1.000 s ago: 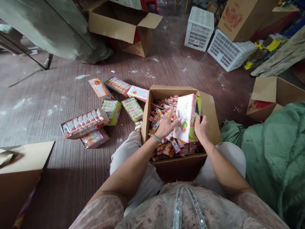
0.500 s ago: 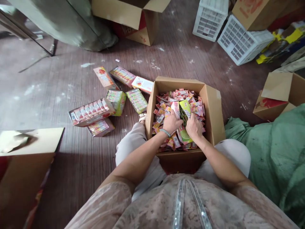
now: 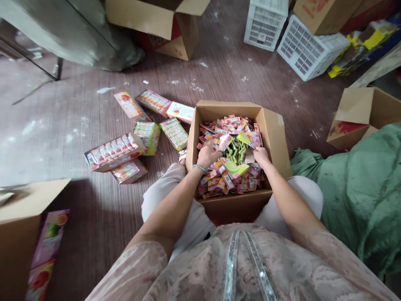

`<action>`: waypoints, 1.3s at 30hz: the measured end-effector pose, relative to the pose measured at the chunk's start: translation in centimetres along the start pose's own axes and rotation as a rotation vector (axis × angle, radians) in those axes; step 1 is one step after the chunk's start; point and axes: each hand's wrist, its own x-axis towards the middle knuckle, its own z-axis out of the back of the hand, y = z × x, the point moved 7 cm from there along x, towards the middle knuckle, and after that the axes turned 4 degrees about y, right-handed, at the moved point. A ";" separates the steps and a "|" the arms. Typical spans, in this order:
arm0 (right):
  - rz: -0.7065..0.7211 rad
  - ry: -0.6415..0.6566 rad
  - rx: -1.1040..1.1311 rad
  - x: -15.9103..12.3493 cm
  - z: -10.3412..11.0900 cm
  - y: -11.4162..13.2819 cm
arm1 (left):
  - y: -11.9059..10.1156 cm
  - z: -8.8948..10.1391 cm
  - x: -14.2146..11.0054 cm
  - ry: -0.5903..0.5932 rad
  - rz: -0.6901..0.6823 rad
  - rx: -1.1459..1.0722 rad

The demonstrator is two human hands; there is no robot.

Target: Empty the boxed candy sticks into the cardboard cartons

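Between my knees stands an open cardboard carton [image 3: 277, 138], filled with small pink and yellow sachets [image 3: 230, 182]. On top of them lies a green and pink box [image 3: 234, 168], torn wide open, with small green sachets [image 3: 235, 151] showing in its middle. My left hand [image 3: 209, 155], with a beaded bracelet at the wrist, is closed on the box's left side. My right hand [image 3: 261, 155] grips its right side, where a bare greyish inner panel shows. The fingertips of both hands are partly hidden.
Left of the carton, several small display boxes [image 3: 114, 150] lie on the brown floor. Another open carton [image 3: 184, 37] is at the back, white plastic crates [image 3: 300, 48] at the back right. A green sack [image 3: 354, 196] lies by my right knee. A carton [image 3: 19, 242] stands at lower left.
My hands have moved apart, left and right, pulling the green box open. Its green sachets are now exposed over the pile. The whole view has shifted slightly.
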 end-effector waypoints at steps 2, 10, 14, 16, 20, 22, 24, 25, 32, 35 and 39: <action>0.033 -0.019 0.037 -0.5 0.6 0.6 | -1.4 1.1 -1.5 -0.160 -0.214 0.133; 0.152 -0.213 -0.141 -2.9 1.8 3.6 | -8.1 -6.7 -8.3 0.080 -1.010 0.544; 0.258 -0.193 -0.259 -3.1 1.2 4.2 | -9.5 -8.4 -7.3 0.097 -0.993 0.625; 0.268 -0.201 -0.243 -2.7 1.5 3.5 | -9.6 -8.8 -7.1 0.133 -0.992 0.633; 0.155 -0.186 -0.023 -1.1 2.5 0.7 | -9.4 -7.4 -7.3 0.127 -1.004 0.582; 0.122 -0.154 0.088 -0.2 2.6 -0.3 | -9.3 -5.1 -7.3 0.052 -0.988 0.477; 0.115 -0.133 0.145 0.5 2.6 -0.9 | -9.1 -2.4 -7.3 0.002 -0.954 0.322; 0.114 -0.124 0.165 0.8 2.5 -1.1 | -8.9 -1.2 -7.3 -0.007 -0.928 0.242; 0.012 -0.014 0.383 1.7 1.1 -2.8 | -7.3 3.6 -7.1 0.009 -0.601 -0.229; -0.012 0.085 0.511 1.3 0.6 -2.6 | -7.0 4.5 -6.6 0.007 -0.516 -0.379; 0.009 0.284 0.678 -0.2 0.5 -1.1 | -5.5 6.7 -4.5 -0.131 -0.385 -0.607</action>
